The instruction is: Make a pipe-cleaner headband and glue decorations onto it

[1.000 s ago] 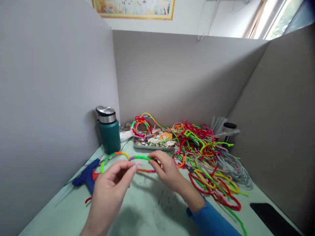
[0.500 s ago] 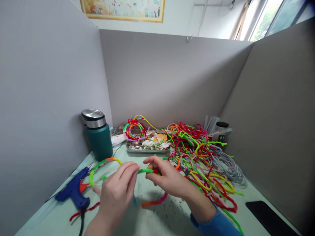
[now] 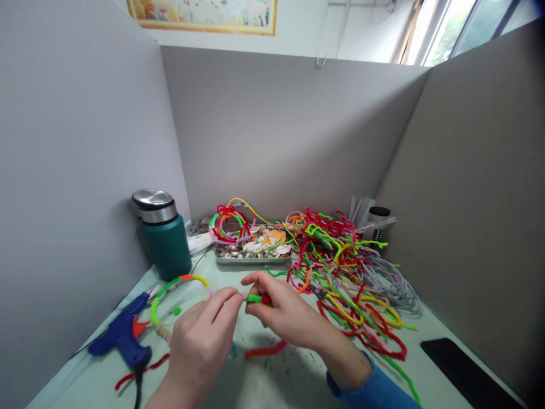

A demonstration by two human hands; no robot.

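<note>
Between my two hands runs a short green length of fuzzy pipe cleaner, with a red part beside it at my right fingers. My left hand is closed in a pinch at its left end, where a bit of pale pink shows. My right hand grips the red and green part between thumb and fingers. Behind my left hand curves a multicoloured pipe-cleaner arc in green, orange and yellow. Below my right hand lies a pink and orange curved piece. Whether these pieces join the held one is hidden.
At left are a blue glue gun, a red pipe cleaner and a teal bottle. A metal tray of shells stands behind, coloured rings on it. A pipe-cleaner heap and black phone lie right. Grey panels enclose the table.
My hands have come closer together, so less of the green pipe cleaner shows between them. The whole view has shifted slightly, with objects sitting a little further left.
</note>
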